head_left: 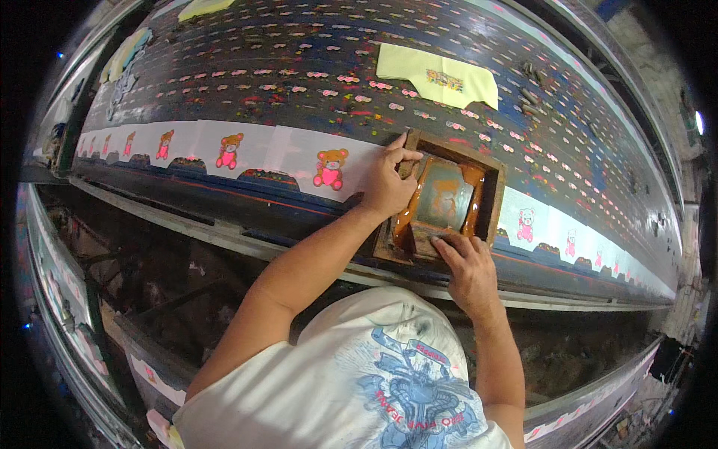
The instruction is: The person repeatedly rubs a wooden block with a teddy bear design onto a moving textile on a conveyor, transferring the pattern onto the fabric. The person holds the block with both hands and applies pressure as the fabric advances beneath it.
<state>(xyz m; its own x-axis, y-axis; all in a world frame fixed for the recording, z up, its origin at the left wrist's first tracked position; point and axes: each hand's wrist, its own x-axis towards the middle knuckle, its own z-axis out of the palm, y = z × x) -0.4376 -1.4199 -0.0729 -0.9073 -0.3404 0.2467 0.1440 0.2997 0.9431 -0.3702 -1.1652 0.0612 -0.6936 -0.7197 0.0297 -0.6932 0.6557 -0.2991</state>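
Observation:
A wooden screen-printing frame [490, 208] lies on the long dark table in front of me, its mesh [446, 196] showing a faint bear shape with orange-brown ink around it. My left hand [389, 183] grips the frame's left side, fingers hooked over the edge. Inside the near end of the frame, my right hand [471, 273] holds a wooden squeegee [425, 242], fingers closed over its right part. To the left run white fabric pieces [258, 150] with brown-and-pink bears. White pieces [552, 221] to the right carry bears in pink and outline, without brown.
A folded pale yellow cloth piece [404, 63] with a small print lies beyond the frame. The dark tabletop [262, 49] is covered in rows of leftover ink marks. A metal rail [247, 230] runs along its near edge. More cloth [127, 56] sits at the far left.

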